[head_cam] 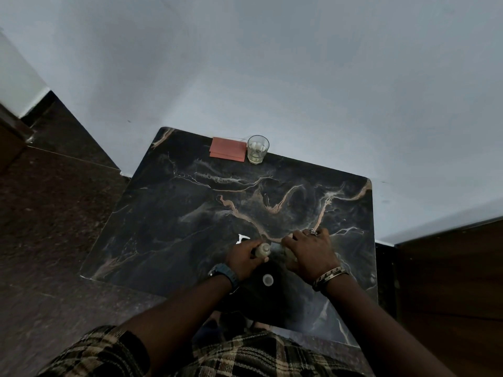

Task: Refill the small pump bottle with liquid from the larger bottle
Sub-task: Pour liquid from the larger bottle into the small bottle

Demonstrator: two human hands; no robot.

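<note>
My left hand (245, 258) is closed around a small pale bottle (263, 250) standing near the table's front middle. My right hand (310, 253) rests just to its right, fingers curled over a pale greenish bottle (289, 256) that is mostly hidden beneath the hand. I cannot tell how that bottle is tilted. A white pump piece (242, 238) lies on the table just beyond my left hand. Between my wrists a small round white cap (268, 280) sits on the table.
The dark marble table (190, 213) stands against a white wall. At its far edge are a glass (257, 149) with something pale in it and an orange-red folded card (227, 148). Dark floor lies to the left, wooden furniture (449, 268) to the right.
</note>
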